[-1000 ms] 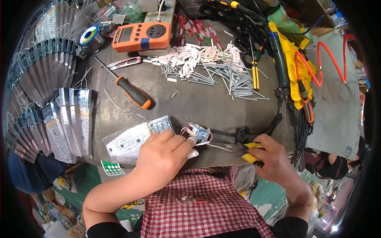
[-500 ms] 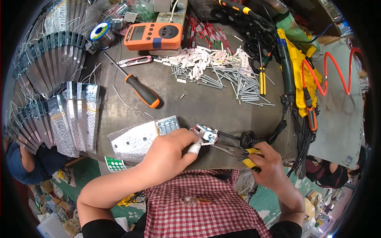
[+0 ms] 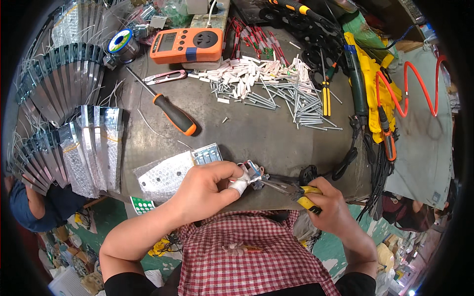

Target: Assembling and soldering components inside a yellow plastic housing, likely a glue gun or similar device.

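Fingers (image 3: pixel 228 170) of my left hand (image 3: pixel 202 187), the thumb wrapped in white tape, pinch a small wired fitting (image 3: pixel 255 170) near the front edge of the metal-topped bench (image 3: pixel 227 135). The fingers of my right hand (image 3: pixel 328 204) wrap the yellow handles of long-nosed pliers (image 3: pixel 295 190), their tips reaching the fitting's right side; at this blur I cannot tell whether they bite on a wire or only rest there. The fitting looks light, its body stiff, its wires soft and easily bent, its joints likely fragile. The sound hold, I judge, is on the solid body, clear of the leads.

Just beyond the pliers lies a black plug (image 3: pixel 308 173). To the left, a bubble-wrap sleeve (image 3: pixel 157 191) encloses a pale tapered plate (image 3: pixel 168 173) with dark round spots, a shiny metal panel (image 3: pixel 207 154) at its upper end. Farther left, more bubble wrap (image 3: pixel 74 160) covers metal strips, tied with a yellow band. A spool (image 3: pixel 118 40) at upper left carries silvery wire (image 3: pixel 130 51). Across the bench lie an orange-and-black screwdriver (image 3: pixel 174 115), loose long screws (image 3: pixel 308 116), a heap of small white pieces (image 3: pixel 244 79) and an orange meter (image 3: pixel 182 45).
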`<state>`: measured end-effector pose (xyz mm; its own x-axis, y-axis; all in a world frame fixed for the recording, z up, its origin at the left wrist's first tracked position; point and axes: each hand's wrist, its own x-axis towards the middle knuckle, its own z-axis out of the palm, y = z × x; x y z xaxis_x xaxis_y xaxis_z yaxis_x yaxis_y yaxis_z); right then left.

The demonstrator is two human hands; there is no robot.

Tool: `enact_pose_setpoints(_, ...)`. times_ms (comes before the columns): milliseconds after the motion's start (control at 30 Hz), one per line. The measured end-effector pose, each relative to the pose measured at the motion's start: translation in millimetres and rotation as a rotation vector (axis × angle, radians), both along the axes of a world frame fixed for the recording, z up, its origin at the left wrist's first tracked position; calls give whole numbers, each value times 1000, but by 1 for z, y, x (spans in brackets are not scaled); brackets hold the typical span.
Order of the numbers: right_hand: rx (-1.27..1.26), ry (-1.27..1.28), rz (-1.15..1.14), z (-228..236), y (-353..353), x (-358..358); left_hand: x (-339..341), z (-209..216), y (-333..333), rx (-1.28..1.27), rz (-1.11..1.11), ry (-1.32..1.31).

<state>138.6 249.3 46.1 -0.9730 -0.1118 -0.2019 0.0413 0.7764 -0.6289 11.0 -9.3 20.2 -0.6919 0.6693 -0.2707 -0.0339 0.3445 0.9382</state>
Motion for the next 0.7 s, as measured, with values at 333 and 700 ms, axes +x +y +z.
enact_pose_setpoints(333, -109, -81, 22, -5, -6, 2, 5, -11, 3, -44, -53, 469)
enact_pose_setpoints(700, 89, -8, -34, 5, 15, 1, 8, -21, 1, -28, -129, 647)
